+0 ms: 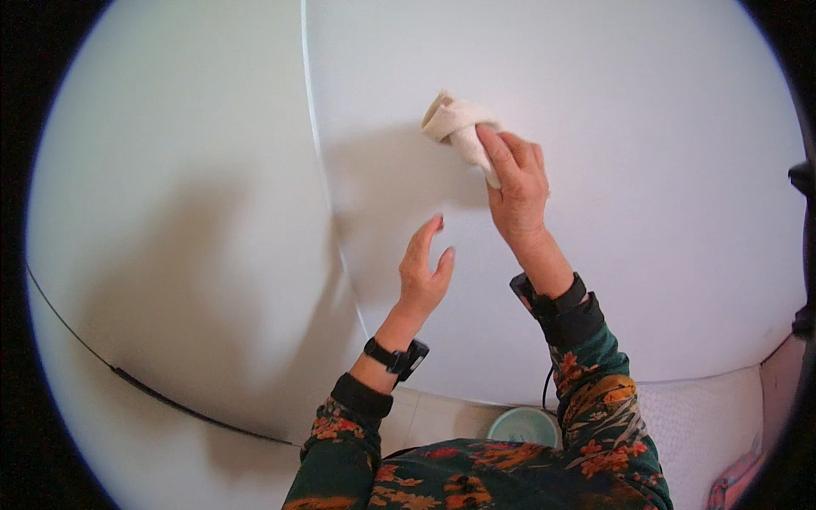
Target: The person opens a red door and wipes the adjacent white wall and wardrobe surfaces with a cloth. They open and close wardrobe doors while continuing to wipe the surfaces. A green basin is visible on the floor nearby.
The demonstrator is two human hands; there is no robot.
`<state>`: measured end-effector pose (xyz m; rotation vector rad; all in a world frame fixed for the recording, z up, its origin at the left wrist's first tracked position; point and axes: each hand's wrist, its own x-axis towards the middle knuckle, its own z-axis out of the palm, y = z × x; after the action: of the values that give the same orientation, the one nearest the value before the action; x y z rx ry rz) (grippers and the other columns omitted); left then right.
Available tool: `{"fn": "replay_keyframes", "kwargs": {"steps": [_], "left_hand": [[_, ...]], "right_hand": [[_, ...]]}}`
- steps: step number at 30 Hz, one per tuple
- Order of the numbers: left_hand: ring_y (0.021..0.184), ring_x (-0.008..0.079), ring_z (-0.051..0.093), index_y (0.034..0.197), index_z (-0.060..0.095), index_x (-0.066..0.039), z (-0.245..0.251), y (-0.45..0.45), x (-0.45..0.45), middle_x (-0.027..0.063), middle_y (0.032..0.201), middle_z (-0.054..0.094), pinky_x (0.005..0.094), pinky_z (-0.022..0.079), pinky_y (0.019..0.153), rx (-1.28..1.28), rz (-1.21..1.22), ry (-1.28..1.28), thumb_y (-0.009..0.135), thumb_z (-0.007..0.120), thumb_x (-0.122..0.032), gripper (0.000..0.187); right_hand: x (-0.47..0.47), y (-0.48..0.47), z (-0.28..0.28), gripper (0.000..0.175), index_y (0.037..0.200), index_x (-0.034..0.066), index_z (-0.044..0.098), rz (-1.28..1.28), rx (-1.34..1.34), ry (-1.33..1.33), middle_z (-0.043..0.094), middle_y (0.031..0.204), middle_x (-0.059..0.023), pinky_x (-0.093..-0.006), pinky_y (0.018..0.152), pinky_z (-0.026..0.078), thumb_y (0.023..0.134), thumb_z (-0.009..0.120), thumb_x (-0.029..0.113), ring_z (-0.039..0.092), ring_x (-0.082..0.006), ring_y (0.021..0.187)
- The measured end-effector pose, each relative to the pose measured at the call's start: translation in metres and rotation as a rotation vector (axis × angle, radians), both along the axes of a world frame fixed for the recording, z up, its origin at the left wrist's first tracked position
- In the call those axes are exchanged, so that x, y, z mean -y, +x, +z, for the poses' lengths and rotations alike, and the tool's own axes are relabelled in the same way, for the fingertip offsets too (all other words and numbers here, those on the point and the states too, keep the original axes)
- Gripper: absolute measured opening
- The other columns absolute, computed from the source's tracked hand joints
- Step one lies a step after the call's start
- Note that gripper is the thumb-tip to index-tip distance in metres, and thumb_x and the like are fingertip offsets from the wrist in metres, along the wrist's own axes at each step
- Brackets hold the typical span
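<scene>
A folded cream cloth is gripped in my right hand, its loose end sticking out past the thumb and fingers. Behind it stretches a smooth white panel; whether the cloth touches that surface I cannot tell. Lower and to the left, my left hand hangs in front of the same panel with thumb and fingers apart, holding nothing. Each wrist wears a black strap with a small device, and the left one shows its device side-on.
A pale seam divides the panel from another white surface on the left, which a dark strip crosses. Below, a light green basin sits on the tiled floor. White quilted bedding lies at the lower right.
</scene>
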<state>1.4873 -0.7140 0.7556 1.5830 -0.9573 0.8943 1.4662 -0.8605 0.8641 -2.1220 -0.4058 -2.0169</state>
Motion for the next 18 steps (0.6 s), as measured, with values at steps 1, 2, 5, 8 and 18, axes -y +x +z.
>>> {"fn": "replay_keyframes", "kwargs": {"steps": [1, 2, 5, 8, 18], "left_hand": [[0.100, 0.0278, 0.055, 0.119, 0.045, -0.001, -0.004, 0.003, 0.002, 0.0155, 0.112, 0.055, 0.0354, 0.045, 0.085, -0.049, -0.007, 0.031, 0.075, 0.059, -0.001, 0.046], [0.094, 0.0267, 0.058, 0.115, 0.049, -0.002, -0.010, 0.005, 0.004, 0.0142, 0.106, 0.058, 0.0344, 0.046, 0.082, -0.101, -0.016, 0.051, 0.076, 0.057, 0.000, 0.040], [0.090, 0.0261, 0.060, 0.109, 0.054, -0.003, -0.034, 0.017, 0.017, 0.0139, 0.102, 0.060, 0.0323, 0.048, 0.078, -0.219, 0.004, 0.182, 0.078, 0.056, -0.002, 0.031], [0.086, 0.0265, 0.061, 0.106, 0.057, -0.002, -0.082, 0.029, 0.027, 0.0148, 0.100, 0.061, 0.0311, 0.049, 0.076, -0.315, -0.118, 0.228, 0.079, 0.055, -0.003, 0.026], [0.078, 0.0234, 0.062, 0.109, 0.055, -0.005, -0.179, 0.062, 0.007, 0.0128, 0.094, 0.063, 0.0314, 0.049, 0.069, -0.689, 0.026, 0.336, 0.082, 0.051, -0.008, 0.027]], "right_hand": [[0.012, 0.010, 0.015, 0.048, 0.111, 0.0187, 0.057, -0.046, -0.008, -0.042, 0.057, 0.096, -0.0076, -0.0339, 0.069, 0.044, 0.068, 0.058, 0.000, 0.052, -0.0253, 0.081], [0.022, 0.020, 0.028, 0.045, 0.110, 0.0190, 0.057, -0.097, -0.034, -0.081, 0.057, 0.097, -0.0069, -0.0336, 0.069, 0.044, 0.069, 0.057, 0.001, 0.052, -0.0247, 0.082], [0.045, 0.042, 0.047, 0.035, 0.104, 0.0203, 0.058, -0.182, -0.131, -0.183, 0.054, 0.097, -0.0040, -0.0333, 0.069, 0.043, 0.072, 0.055, 0.007, 0.052, -0.0228, 0.082], [0.057, 0.064, 0.041, 0.034, 0.101, 0.0203, 0.060, -0.181, -0.177, -0.223, 0.055, 0.096, -0.0040, -0.0339, 0.068, 0.044, 0.071, 0.055, 0.004, 0.052, -0.0231, 0.081], [0.175, 0.066, 0.112, 0.038, 0.105, 0.0171, 0.060, -0.265, 0.049, 0.000, 0.057, 0.100, -0.0067, -0.0357, 0.079, 0.046, 0.072, 0.054, -0.001, 0.053, -0.0269, 0.095]]}}
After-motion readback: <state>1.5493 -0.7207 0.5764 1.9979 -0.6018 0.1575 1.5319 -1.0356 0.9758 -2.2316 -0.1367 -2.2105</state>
